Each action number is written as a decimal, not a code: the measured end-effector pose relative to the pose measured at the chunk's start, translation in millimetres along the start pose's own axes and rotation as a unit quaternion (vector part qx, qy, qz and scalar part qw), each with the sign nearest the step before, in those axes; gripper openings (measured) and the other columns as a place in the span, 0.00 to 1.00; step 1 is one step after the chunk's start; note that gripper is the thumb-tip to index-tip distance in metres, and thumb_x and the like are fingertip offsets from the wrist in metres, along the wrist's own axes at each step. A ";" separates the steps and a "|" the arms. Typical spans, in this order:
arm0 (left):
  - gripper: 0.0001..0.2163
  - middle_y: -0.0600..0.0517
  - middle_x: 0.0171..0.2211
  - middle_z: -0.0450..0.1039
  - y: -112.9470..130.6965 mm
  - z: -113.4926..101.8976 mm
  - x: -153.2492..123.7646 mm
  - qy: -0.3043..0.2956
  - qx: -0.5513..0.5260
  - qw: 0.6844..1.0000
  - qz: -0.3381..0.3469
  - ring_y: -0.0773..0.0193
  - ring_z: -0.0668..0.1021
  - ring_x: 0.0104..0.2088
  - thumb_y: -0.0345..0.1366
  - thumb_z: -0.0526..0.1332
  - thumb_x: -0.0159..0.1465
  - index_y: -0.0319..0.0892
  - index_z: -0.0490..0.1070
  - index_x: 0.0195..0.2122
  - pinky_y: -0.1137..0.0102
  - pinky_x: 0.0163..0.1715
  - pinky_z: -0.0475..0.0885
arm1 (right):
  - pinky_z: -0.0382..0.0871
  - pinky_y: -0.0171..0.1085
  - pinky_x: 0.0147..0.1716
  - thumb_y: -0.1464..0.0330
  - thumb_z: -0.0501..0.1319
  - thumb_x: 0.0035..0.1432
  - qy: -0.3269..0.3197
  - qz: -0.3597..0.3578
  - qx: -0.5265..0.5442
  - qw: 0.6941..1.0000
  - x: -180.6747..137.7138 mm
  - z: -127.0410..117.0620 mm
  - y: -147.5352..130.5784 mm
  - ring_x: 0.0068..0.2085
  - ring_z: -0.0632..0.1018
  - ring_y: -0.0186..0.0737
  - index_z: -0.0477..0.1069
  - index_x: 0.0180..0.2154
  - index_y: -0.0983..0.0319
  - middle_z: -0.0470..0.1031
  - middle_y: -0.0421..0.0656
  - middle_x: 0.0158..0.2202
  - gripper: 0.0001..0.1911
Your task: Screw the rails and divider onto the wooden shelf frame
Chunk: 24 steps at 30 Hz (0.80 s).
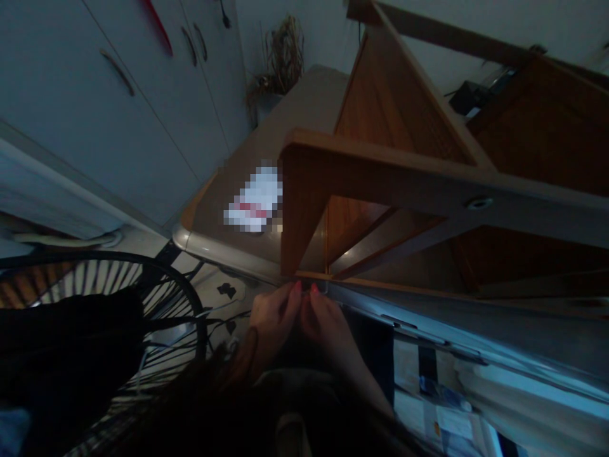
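Both my hands meet at the front edge of a desk (266, 158), just below the foot of a wooden shelf frame (304, 209). My left hand (272, 316) has its fingers curled together, fingertips up at the rounded metal-looking desk edge (228, 252). My right hand (326, 320) is pinched the same way, its fingertips touching the edge beside the left hand. What the fingers pinch between them is too small and dark to make out. Dark hair hangs in front of my wrists.
A black wire fan guard (143, 298) stands at lower left with dark cloth over it. White cabinet doors (114, 95) fill the upper left. A pale blurred paper (254, 200) lies on the desk; dried plants (280, 63) stand at its far end. Papers lie on the floor at lower right.
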<state>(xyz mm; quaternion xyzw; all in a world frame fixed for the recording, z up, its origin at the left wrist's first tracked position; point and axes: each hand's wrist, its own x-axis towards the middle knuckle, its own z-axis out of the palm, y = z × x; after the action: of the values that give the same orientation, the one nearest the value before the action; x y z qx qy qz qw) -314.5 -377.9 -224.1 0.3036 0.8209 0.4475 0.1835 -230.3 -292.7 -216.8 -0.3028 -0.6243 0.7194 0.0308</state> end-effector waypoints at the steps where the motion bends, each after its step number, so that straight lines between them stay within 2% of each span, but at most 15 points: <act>1: 0.19 0.53 0.18 0.70 3.5 -2.7 2.1 0.001 0.025 1.000 0.019 0.69 0.70 0.19 0.43 0.47 0.66 0.42 0.69 0.24 0.73 0.23 0.60 | 0.54 0.31 0.17 0.39 0.41 0.60 -0.003 -0.001 0.002 1.000 0.4 -0.6 0.4 0.17 0.60 0.31 0.61 0.21 0.59 0.56 0.35 0.14 0.34; 3: 0.19 0.53 0.18 0.70 11.0 -7.7 6.9 0.001 0.070 0.996 0.057 0.70 0.69 0.19 0.42 0.47 0.66 0.42 0.69 0.23 0.73 0.23 0.58 | 0.56 0.31 0.18 0.40 0.43 0.60 0.007 -0.004 -0.011 1.000 1.1 -3.9 2.1 0.18 0.61 0.31 0.62 0.21 0.60 0.58 0.36 0.16 0.34; 6: 0.19 0.52 0.17 0.70 23.4 -12.8 13.2 -0.003 0.138 0.986 0.096 0.69 0.69 0.18 0.41 0.47 0.66 0.42 0.69 0.23 0.72 0.22 0.55 | 0.59 0.30 0.21 0.45 0.46 0.63 0.065 -0.046 -0.075 0.994 0.4 -14.2 5.3 0.22 0.65 0.32 0.64 0.22 0.61 0.63 0.38 0.19 0.31; 10: 0.16 0.51 0.20 0.74 40.0 -15.1 17.0 -0.024 0.220 0.968 0.120 0.67 0.72 0.19 0.38 0.48 0.67 0.42 0.72 0.28 0.71 0.22 0.53 | 0.63 0.30 0.27 0.54 0.50 0.66 0.115 -0.132 -0.205 0.963 -6.3 -29.7 7.6 0.28 0.72 0.33 0.68 0.31 0.62 0.71 0.39 0.26 0.20; 12: 0.16 0.50 0.21 0.75 46.4 -15.1 17.4 -0.038 0.240 0.962 0.125 0.66 0.73 0.20 0.38 0.49 0.67 0.42 0.73 0.29 0.71 0.22 0.52 | 0.63 0.29 0.27 0.58 0.51 0.66 0.127 -0.160 -0.293 0.934 -10.1 -34.0 7.9 0.28 0.73 0.33 0.67 0.35 0.62 0.71 0.39 0.27 0.15; 15: 0.16 0.49 0.22 0.76 53.7 -14.0 17.6 -0.058 0.250 0.959 0.118 0.65 0.74 0.20 0.38 0.50 0.67 0.42 0.73 0.28 0.71 0.21 0.51 | 0.60 0.30 0.26 0.62 0.51 0.66 0.148 -0.210 -0.437 0.862 -12.1 -35.7 7.7 0.26 0.72 0.33 0.66 0.35 0.62 0.71 0.39 0.27 0.12; 17: 0.17 0.49 0.23 0.77 58.3 -12.6 17.7 -0.066 0.251 0.960 0.107 0.65 0.74 0.21 0.39 0.49 0.68 0.42 0.73 0.28 0.71 0.21 0.52 | 0.58 0.31 0.26 0.64 0.50 0.67 0.163 -0.251 -0.493 0.817 -10.4 -36.0 7.5 0.25 0.71 0.33 0.67 0.35 0.62 0.70 0.40 0.26 0.12; 19: 0.18 0.49 0.23 0.77 62.9 -10.7 18.2 -0.075 0.251 0.960 0.101 0.65 0.74 0.21 0.40 0.48 0.69 0.42 0.73 0.28 0.71 0.21 0.53 | 0.58 0.32 0.26 0.66 0.49 0.67 0.181 -0.288 -0.519 0.785 -7.9 -36.8 7.8 0.25 0.70 0.34 0.67 0.35 0.63 0.69 0.40 0.25 0.12; 22: 0.20 0.49 0.25 0.77 67.1 -6.0 18.2 -0.081 0.242 0.960 0.117 0.65 0.74 0.23 0.42 0.46 0.70 0.42 0.73 0.29 0.71 0.22 0.55 | 0.58 0.33 0.26 0.65 0.50 0.65 0.195 -0.298 -0.543 0.760 -6.2 -38.9 10.2 0.25 0.70 0.36 0.69 0.37 0.65 0.69 0.42 0.23 0.13; 24: 0.19 0.50 0.25 0.77 64.7 -1.4 16.0 -0.076 0.215 0.963 0.141 0.65 0.74 0.23 0.43 0.46 0.70 0.42 0.73 0.30 0.71 0.22 0.56 | 0.60 0.34 0.26 0.65 0.51 0.63 0.188 -0.278 -0.542 0.770 -7.1 -39.9 11.6 0.25 0.71 0.37 0.70 0.37 0.66 0.70 0.43 0.24 0.13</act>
<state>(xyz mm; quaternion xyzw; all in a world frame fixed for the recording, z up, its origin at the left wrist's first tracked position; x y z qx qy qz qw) -305.7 -341.4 -169.1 0.4819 0.8302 0.2577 0.1103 -201.7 -263.1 -226.0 -0.2120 -0.9493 0.1500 0.1770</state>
